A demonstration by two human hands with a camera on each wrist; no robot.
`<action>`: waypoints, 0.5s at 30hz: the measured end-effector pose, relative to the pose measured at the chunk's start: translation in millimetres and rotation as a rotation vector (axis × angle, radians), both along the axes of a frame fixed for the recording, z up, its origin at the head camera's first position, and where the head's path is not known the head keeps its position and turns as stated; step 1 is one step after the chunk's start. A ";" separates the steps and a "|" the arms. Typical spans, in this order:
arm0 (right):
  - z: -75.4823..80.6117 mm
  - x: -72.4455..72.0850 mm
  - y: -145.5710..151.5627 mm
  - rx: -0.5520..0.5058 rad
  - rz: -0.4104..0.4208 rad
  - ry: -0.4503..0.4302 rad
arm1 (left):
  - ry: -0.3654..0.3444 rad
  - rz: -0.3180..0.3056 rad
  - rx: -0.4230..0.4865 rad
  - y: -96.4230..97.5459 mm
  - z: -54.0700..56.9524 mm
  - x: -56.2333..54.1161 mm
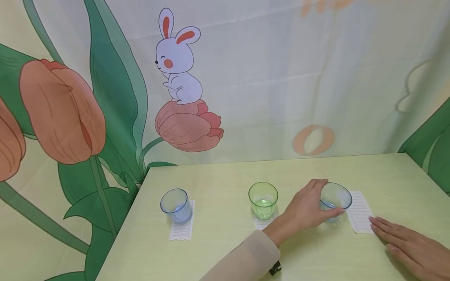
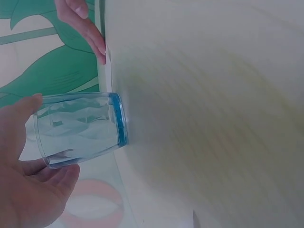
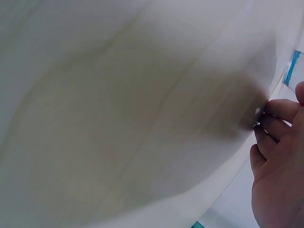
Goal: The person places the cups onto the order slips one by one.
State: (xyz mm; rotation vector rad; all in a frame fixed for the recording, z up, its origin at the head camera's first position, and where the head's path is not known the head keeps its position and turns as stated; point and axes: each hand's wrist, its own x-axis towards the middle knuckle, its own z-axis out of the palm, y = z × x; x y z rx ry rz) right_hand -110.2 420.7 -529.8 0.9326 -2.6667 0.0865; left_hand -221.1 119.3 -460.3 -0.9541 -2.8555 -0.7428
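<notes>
My left hand (image 1: 307, 207) grips a clear blue-tinted glass (image 1: 336, 197) by its rim, thumb on the near side and fingers on the far side. In the left wrist view the thick blue base of the glass faces the tabletop, close over it. Just right of the glass lies a lined paper slip (image 1: 360, 216). Fingers straight, my right hand (image 1: 415, 248) lies flat with its fingertips at the slip's lower right corner. In the right wrist view its fingertips meet the table surface.
A green glass (image 1: 263, 197) stands mid-table on another paper slip (image 1: 263, 224), left of my left forearm. Farther left, a second blue glass (image 1: 177, 207) stands on a lined slip (image 1: 181, 232). A printed curtain (image 1: 253, 97) hangs behind the pale table (image 1: 218, 257).
</notes>
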 end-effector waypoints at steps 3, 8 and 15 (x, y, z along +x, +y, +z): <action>-0.7 0.6 0.2 0.001 -0.003 0.000 | -0.006 0.004 -0.003 -0.2 0.2 0.1; -2.1 1.1 0.2 -0.023 0.020 0.012 | 0.001 0.002 -0.002 -0.6 0.0 -0.7; -3.0 -0.3 0.1 -0.043 0.053 0.029 | 0.004 -0.008 -0.001 -0.6 -0.3 -1.7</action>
